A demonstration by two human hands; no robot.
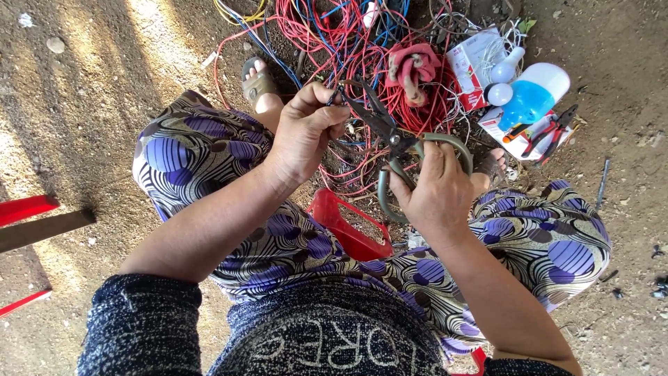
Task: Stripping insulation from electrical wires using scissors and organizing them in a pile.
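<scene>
Head view looks straight down on a seated person in a patterned skirt (209,150), on a dirt ground (90,104). At the far left a red bar (26,207) and a wooden stick (45,230) lie on the ground, well apart from the hands.

Next comes the left hand (306,132). Its fingers are clenched, thumb against the fingertips, and they seem to pinch a thin wire (332,96) at the top of the fist; the wire itself is too thin to see well. Behind this hand one sandal (259,83) shows, and a big heap of red and blue wires (348,42) lies on the ground, with a pink rag (414,66) on top of it.

Just to the right, the scissors (386,129) are in the right hand (435,191), whose fingers grip through the green loop handles. The blades are open. Their long axis runs from the right hand up and to the left, so the tips point at the left fist and nearly touch the pinched place. The left hand is the nearer one to the blade tips.

Below, between the knees, a red plastic piece (348,226) lies. At the far right stand a white and blue bottle (532,94), a small white bulb (506,66), boxes (473,59) and red pliers (550,132).
</scene>
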